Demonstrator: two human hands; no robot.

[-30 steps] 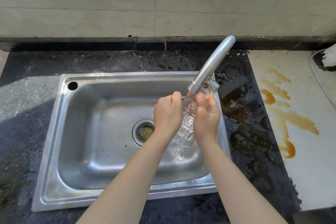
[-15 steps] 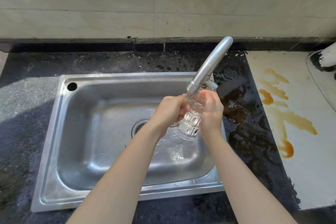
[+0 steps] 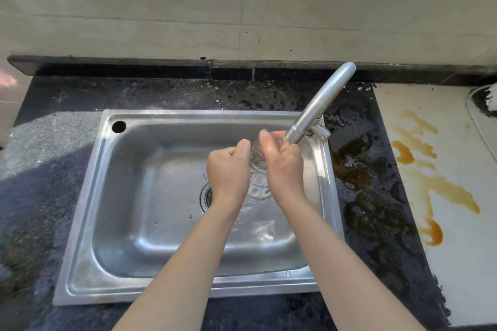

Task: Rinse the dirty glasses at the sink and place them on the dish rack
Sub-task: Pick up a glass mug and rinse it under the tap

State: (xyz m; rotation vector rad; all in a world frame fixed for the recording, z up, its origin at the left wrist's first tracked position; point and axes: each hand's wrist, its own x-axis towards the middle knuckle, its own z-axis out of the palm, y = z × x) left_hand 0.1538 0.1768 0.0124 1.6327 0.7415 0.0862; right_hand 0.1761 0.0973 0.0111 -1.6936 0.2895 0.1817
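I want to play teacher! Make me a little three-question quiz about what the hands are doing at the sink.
1. True or false: the glass is held over the sink.
2. How many hands are on the glass? A) none B) one C) two
3. Fill in: the orange-brown stain is on the pale counter to the ____ of the sink.

Key:
1. True. It sits between the left hand and right hand, just below the tap.
2. C.
3. Right.
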